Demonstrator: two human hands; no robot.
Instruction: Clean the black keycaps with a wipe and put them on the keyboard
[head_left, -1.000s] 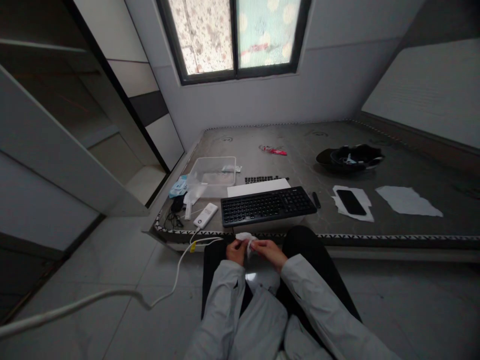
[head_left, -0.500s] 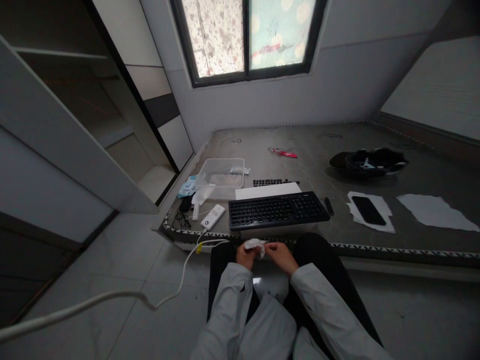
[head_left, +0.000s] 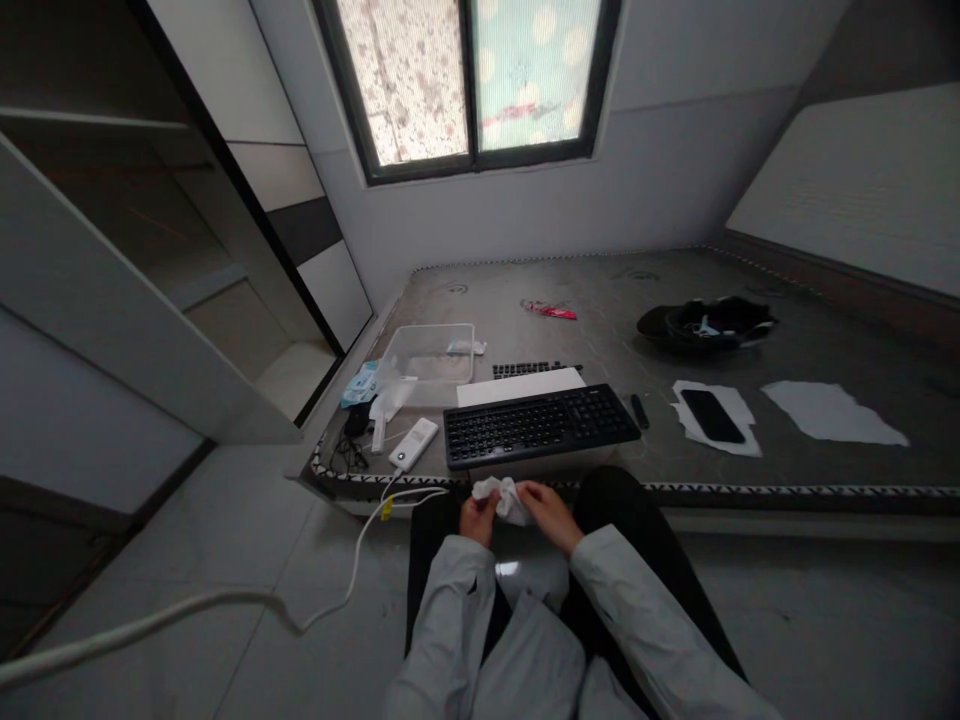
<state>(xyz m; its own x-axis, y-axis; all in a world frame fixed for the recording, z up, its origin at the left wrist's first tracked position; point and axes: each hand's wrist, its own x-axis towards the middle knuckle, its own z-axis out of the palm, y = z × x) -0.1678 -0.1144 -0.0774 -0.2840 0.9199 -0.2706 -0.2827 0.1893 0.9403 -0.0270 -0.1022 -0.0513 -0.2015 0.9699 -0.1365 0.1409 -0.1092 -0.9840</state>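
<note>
Between my hands, just above my knees, is a crumpled white tissue (head_left: pixel 510 502). My left hand (head_left: pixel 478 518) pinches its left side, and the fingers of my right hand (head_left: pixel 549 512) close on its right edge. Right in front of them a black keyboard (head_left: pixel 540 424) lies at the near edge of the grey mattress (head_left: pixel 600 290), propped on a pale box or board (head_left: pixel 525 386) that shows behind and below it. A white power strip (head_left: pixel 414 444) lies to the left of the keyboard.
At the left stands a clear plastic bin (head_left: pixel 431 365), with a blue packet (head_left: pixel 361 385) beside it. A white cable (head_left: pixel 247 597) crosses the floor side. To the right lie a small black stick (head_left: pixel 639 411), a phone (head_left: pixel 713 415) on white paper, another paper sheet (head_left: pixel 834 411) and a black cap (head_left: pixel 705 325).
The tissue is spread wider between my hands, and my left hand has shifted slightly left. The whole view has turned a little to the right.
</note>
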